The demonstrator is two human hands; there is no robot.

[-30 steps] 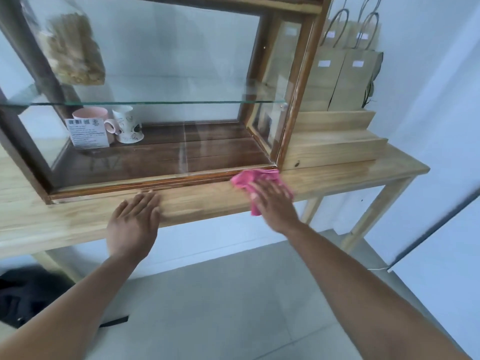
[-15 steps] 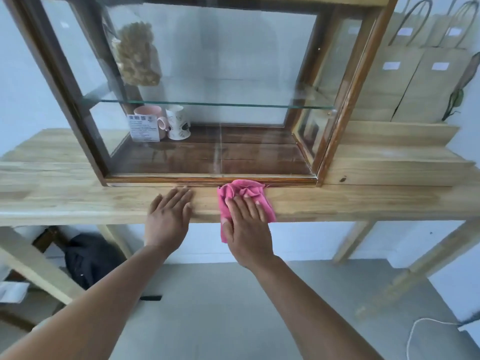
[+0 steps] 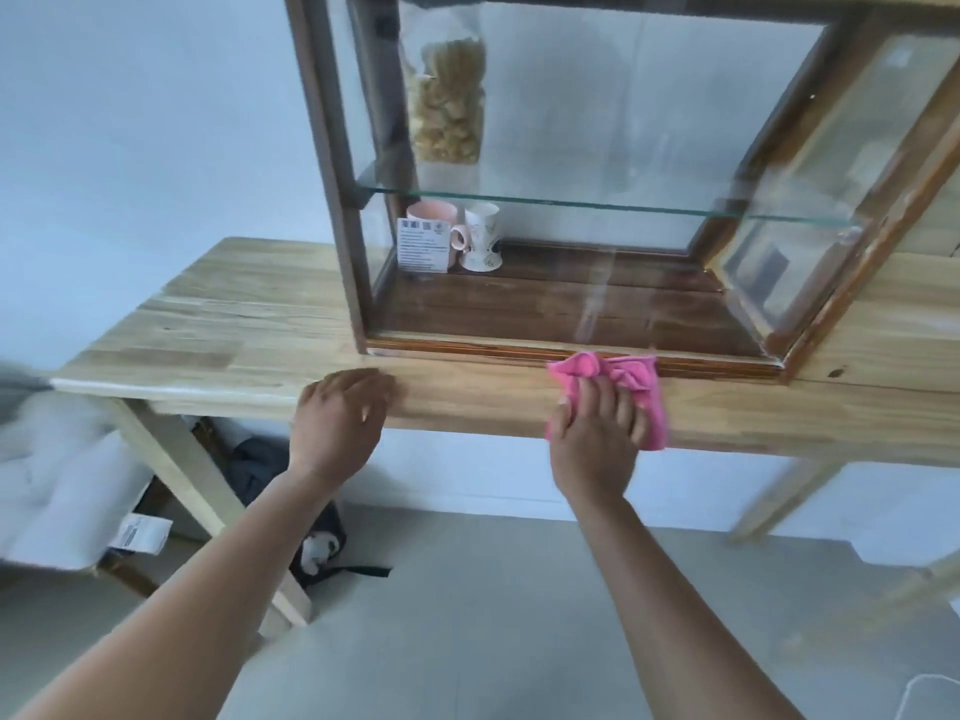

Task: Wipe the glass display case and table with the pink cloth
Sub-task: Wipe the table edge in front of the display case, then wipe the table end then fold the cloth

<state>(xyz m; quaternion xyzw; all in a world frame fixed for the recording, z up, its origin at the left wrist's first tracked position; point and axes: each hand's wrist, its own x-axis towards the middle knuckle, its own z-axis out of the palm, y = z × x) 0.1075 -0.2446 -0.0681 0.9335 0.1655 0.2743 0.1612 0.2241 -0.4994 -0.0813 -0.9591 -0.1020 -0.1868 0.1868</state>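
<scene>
A dark-framed glass display case (image 3: 795, 350) stands on a light wooden table (image 3: 223, 330). The pink cloth (image 3: 631, 376) lies on the table's front strip, just below the case's bottom rail. My right hand (image 3: 595, 433) presses flat on the cloth, fingers spread over it, and part of the cloth hangs over the table's front edge. To the left, my left hand (image 3: 340, 423) rests on the table's front edge with fingers curled over it, holding nothing.
Inside the case sit a pink mug (image 3: 434, 218), a white mug (image 3: 480, 236), a printed card (image 3: 423, 244) and a bag of snacks (image 3: 449, 101) above a glass shelf (image 3: 597, 205). A dark bag (image 3: 260, 465) lies under the table beside its leg (image 3: 171, 459).
The view has swung left, revealing the table's left end. My right hand has slid the cloth leftward along the table's front strip. My left hand has stayed on the table edge.
</scene>
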